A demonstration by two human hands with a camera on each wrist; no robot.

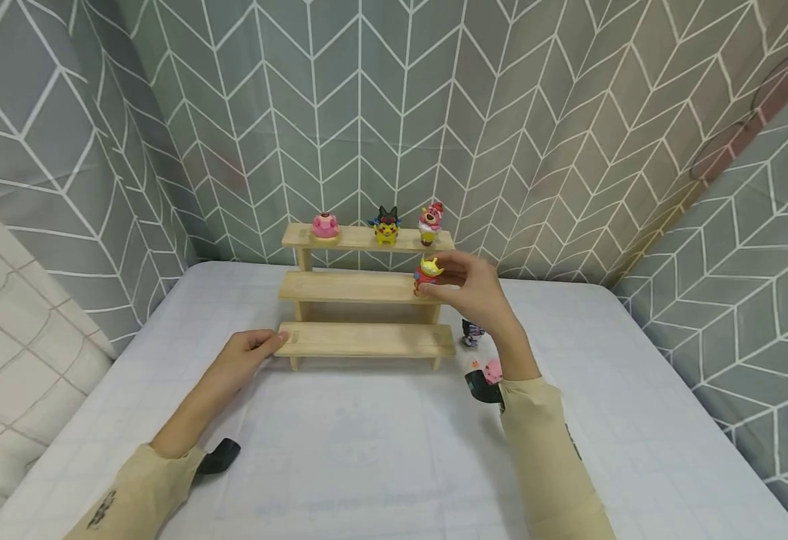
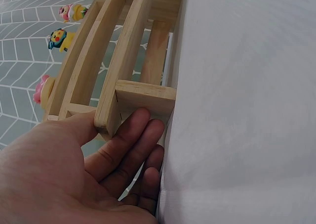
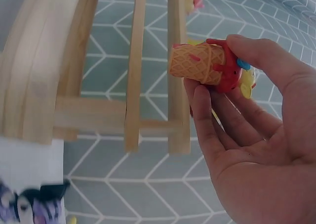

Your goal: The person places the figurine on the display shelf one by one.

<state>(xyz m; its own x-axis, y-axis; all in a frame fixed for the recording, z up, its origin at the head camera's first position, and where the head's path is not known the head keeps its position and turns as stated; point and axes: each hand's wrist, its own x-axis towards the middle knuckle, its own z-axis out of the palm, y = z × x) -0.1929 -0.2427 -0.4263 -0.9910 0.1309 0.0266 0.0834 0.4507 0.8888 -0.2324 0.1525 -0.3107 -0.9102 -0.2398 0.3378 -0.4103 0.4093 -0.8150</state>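
A three-step wooden display stand (image 1: 367,341) stands on the white-covered table. At the left end of its lowest step, my left hand (image 1: 242,361) grips the board; the left wrist view has the thumb on top and the fingers underneath. My right hand (image 1: 476,289) pinches a small toy figurine (image 1: 427,271) in front of the right end of the middle step. In the right wrist view, the figurine has a waffle-cone base (image 3: 195,62), a red body and yellow parts, and lies sideways between thumb and fingers.
Along the top step stand a pink figurine (image 1: 325,226), a yellow-and-black figurine (image 1: 386,226) and a pink bear figurine (image 1: 430,223) with a red hat. Right of the stand, a purple-and-black figurine (image 1: 471,334) and a pink one (image 1: 493,370) sit near my right forearm. A patterned curtain (image 1: 380,112) hangs behind.
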